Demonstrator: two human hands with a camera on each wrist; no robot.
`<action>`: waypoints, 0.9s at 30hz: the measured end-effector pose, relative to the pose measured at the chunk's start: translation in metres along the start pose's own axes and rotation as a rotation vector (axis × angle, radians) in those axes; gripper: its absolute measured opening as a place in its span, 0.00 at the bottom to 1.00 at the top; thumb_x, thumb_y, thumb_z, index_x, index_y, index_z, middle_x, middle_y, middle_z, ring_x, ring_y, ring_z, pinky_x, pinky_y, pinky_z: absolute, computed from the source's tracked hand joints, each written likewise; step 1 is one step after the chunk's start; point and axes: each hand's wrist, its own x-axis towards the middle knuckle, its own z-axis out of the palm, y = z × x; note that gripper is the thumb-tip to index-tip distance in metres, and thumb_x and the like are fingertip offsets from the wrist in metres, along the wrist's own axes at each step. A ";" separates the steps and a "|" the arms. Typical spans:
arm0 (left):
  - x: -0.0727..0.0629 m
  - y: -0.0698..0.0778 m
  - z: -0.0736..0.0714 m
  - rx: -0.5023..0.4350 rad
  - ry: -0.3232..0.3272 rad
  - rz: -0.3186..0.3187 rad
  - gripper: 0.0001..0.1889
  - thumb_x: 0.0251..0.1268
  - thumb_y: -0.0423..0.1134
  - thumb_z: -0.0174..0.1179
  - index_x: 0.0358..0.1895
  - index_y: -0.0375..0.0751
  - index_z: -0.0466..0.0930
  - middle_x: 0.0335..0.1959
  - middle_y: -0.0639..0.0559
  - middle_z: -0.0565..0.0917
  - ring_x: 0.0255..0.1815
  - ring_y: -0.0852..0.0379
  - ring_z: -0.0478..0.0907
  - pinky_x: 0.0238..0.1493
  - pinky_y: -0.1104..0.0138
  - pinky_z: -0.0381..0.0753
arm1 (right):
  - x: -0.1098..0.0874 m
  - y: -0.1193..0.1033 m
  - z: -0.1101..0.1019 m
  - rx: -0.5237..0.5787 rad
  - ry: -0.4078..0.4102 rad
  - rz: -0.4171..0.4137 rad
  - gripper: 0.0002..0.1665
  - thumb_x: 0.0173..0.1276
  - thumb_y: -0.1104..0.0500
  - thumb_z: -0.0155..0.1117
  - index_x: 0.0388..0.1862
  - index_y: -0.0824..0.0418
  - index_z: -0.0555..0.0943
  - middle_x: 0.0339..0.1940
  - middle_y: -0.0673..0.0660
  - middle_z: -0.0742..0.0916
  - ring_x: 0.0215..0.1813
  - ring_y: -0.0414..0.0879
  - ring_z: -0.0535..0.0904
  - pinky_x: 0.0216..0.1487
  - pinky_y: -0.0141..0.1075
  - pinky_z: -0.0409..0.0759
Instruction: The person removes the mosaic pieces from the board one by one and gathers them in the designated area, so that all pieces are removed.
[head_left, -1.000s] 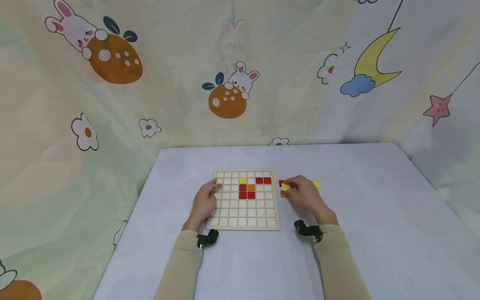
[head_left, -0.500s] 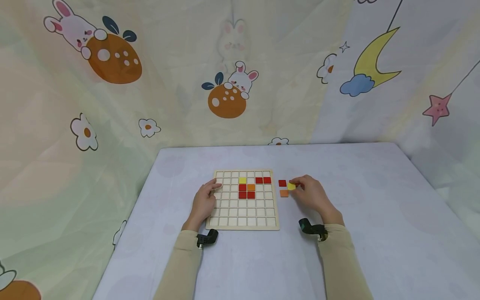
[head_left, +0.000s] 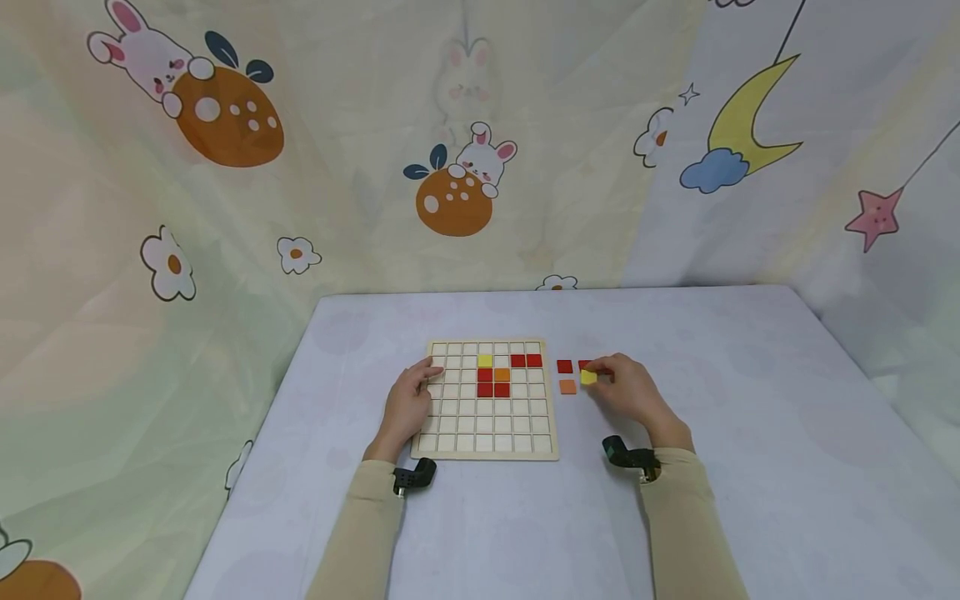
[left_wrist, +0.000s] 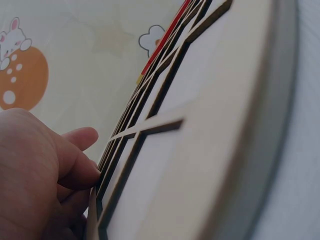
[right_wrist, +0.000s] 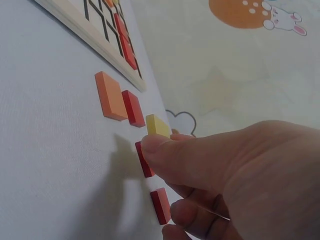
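Observation:
In the head view my right hand (head_left: 632, 388) pinches a yellow square tile (head_left: 588, 377) between thumb and fingertips, to the right of the board. Up close in the right wrist view, the yellow tile (right_wrist: 157, 125) is held above a red tile (right_wrist: 144, 160) that the thumb partly covers. A red tile (head_left: 565, 367) and an orange tile (head_left: 567, 387) lie between the board and this hand. My left hand (head_left: 407, 408) rests at the left edge of the wooden grid board (head_left: 483, 456), its fingers touching the rim. Red, orange and yellow tiles fill several of the board's cells.
Beneath the right hand's fingers another red tile (right_wrist: 161, 206) lies on the cloth. The white-covered table (head_left: 757, 400) ends at a patterned fabric backdrop (head_left: 577, 167). A black camera sits on each wrist.
My right hand has moved right, away from the board, with the yellow tile. The orange tile and red tiles are now more exposed. The left hand stays at the board's edge.

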 end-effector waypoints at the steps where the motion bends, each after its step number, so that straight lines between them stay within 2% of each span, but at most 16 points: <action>1: 0.000 0.000 0.000 0.002 0.002 0.002 0.23 0.67 0.23 0.42 0.57 0.42 0.81 0.72 0.49 0.68 0.76 0.47 0.57 0.81 0.61 0.47 | 0.000 0.000 0.000 0.004 -0.003 0.005 0.19 0.65 0.61 0.65 0.55 0.62 0.82 0.54 0.63 0.81 0.52 0.57 0.74 0.55 0.52 0.81; 9: 0.001 -0.001 0.001 -0.003 -0.001 -0.001 0.23 0.68 0.23 0.42 0.57 0.42 0.81 0.72 0.51 0.69 0.76 0.49 0.57 0.80 0.63 0.47 | -0.002 0.002 -0.002 0.002 -0.037 0.019 0.18 0.64 0.61 0.67 0.53 0.62 0.82 0.50 0.61 0.82 0.48 0.55 0.75 0.51 0.47 0.82; 27: 0.001 -0.001 0.000 -0.019 -0.007 -0.007 0.23 0.68 0.23 0.41 0.58 0.43 0.81 0.72 0.51 0.68 0.76 0.48 0.57 0.81 0.61 0.47 | -0.002 0.003 0.002 -0.013 -0.046 -0.003 0.15 0.61 0.64 0.69 0.48 0.65 0.83 0.46 0.62 0.84 0.45 0.55 0.77 0.48 0.47 0.83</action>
